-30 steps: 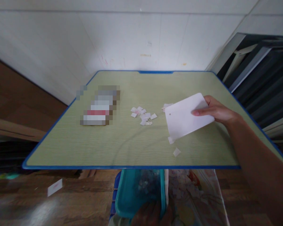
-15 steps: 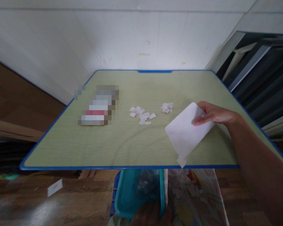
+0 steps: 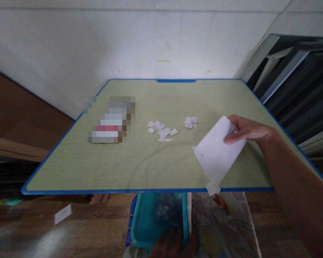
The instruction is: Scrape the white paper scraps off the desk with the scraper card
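Observation:
My right hand (image 3: 246, 130) pinches a white card (image 3: 218, 154) between thumb and fingers, tilted over the right part of the table. Small paper scraps (image 3: 213, 188) show at the card's lower corner, at the table's front edge. Another scrap peeks out by its left corner. Below the table, in shadow, my left hand (image 3: 168, 245) is closed over the near right corner of a teal tray (image 3: 142, 229). Clear, crumpled-looking contents lie in the tray. On the table sit a loose pile of paper scraps (image 3: 163, 132) and a smaller pile (image 3: 190, 122).
A pixelated box-like item (image 3: 109, 122) lies on the left of the blue-edged table (image 3: 102, 168). Beside the tray, a patterned bag or sheet (image 3: 223, 222) shows several scraps. One paper piece (image 3: 62, 214) is on the floor. Dark folded panels (image 3: 307, 82) stand at right.
My right hand and the card have shifted slightly right. The scraps at the card's lower corner have moved right and now hang past the table edge. My left hand stays at the tray.

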